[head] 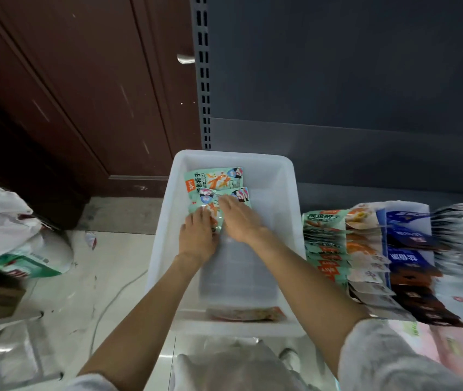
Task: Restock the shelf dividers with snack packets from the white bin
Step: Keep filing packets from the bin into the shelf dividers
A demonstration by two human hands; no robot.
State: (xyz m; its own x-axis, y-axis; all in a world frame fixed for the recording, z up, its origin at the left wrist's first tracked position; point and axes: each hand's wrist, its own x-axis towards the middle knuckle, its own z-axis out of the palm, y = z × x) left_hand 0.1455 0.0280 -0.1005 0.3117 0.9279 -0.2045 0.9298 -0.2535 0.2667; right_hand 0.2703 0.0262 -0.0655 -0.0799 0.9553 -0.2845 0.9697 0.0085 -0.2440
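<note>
In the head view, both hands reach into the white bin [286, 193], where the left hand [196, 235] and right hand [238, 218] rest with fingers curled on the nearer of two green snack packets [234, 195], beside the stocked shelf dividers [366, 249].

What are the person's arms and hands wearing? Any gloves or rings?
No gloves: the left hand and right hand are bare, with no rings or watch showing. The forearms are bare too, with light grey, fuzzy-looking sleeves pushed up near the elbows.
</note>
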